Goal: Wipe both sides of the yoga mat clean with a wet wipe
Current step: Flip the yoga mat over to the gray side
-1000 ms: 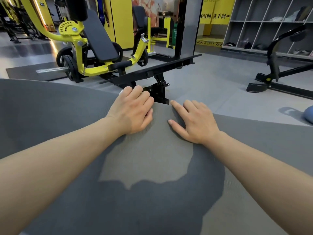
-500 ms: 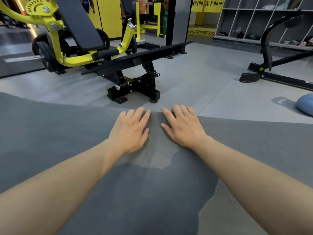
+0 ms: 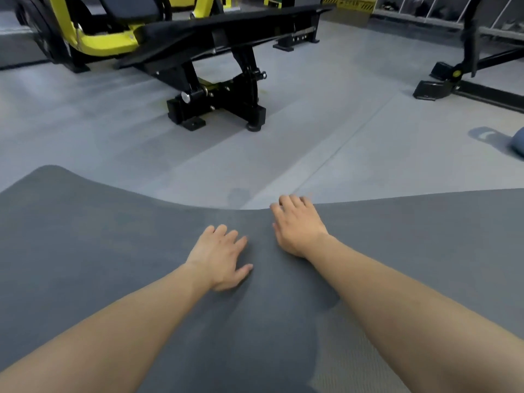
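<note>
Mat [image 3: 425, 251] lies flat on the floor [image 3: 312, 154], long axis running L–R across the person. Both palms press down on it, fingers spread: right hand [image 3: 297, 225] at the far edge, left hand [image 3: 219, 258] nearer in. No wipe visible.

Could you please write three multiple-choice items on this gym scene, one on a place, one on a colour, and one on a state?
1. Where is the right hand?
A. At the far edge of the yoga mat
B. On the black bench frame
C. Lifted off the mat

2. What colour is the machine frame at the upper left?
A. Red
B. Yellow
C. White

3. How does the left hand lie?
A. Clenched in a fist
B. Pinching a wet wipe
C. Flat on the mat, fingers spread

Answers: 1 A, its fingertips reach the mat's far edge; 2 B, the painted frame is bright yellow; 3 C, palm down, with no wipe visible.
</note>
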